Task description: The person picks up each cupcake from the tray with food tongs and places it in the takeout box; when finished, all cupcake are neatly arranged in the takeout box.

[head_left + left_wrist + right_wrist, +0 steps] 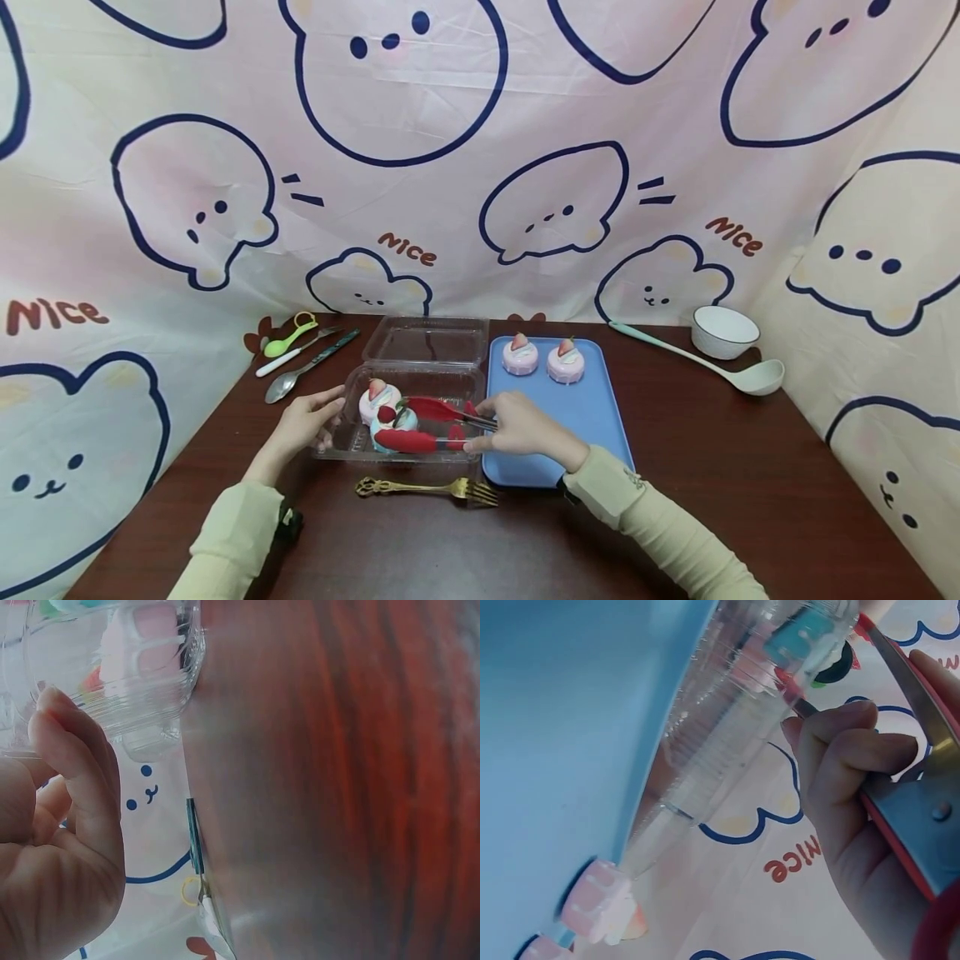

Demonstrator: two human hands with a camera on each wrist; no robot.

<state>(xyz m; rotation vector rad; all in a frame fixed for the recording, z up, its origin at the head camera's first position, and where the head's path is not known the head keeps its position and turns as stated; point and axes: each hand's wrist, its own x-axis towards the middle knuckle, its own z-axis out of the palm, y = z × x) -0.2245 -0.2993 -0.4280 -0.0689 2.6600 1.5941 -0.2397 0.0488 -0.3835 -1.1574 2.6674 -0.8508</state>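
Sleeves (pixel 667 521) ran off head view's bottom. Blue cake (pixel 406 421) sat in clear box (pixel 450 385), partly hidden between red tongs (pixel 435 408); contact unclear. Right hand (pixel 517 429), fingers curled on tongs, was right of cake. Left hand (pixel 300 425) was bent at box's left wall; couldn't tell grip. Rivet (pixel 941 811) showed only in right wrist view.

Glossy plastic box (pixel 450 381), metal tongs (pixel 919 802) with seemingly silicone tips (pixel 406 442), glossy wooden table (pixel 720 475)

only readable text i can spot is the reddish-brown "nice" lettering (pixel 407 249), repeated three times across the cartoon-print backdrop (pixel 450 196) in the head view
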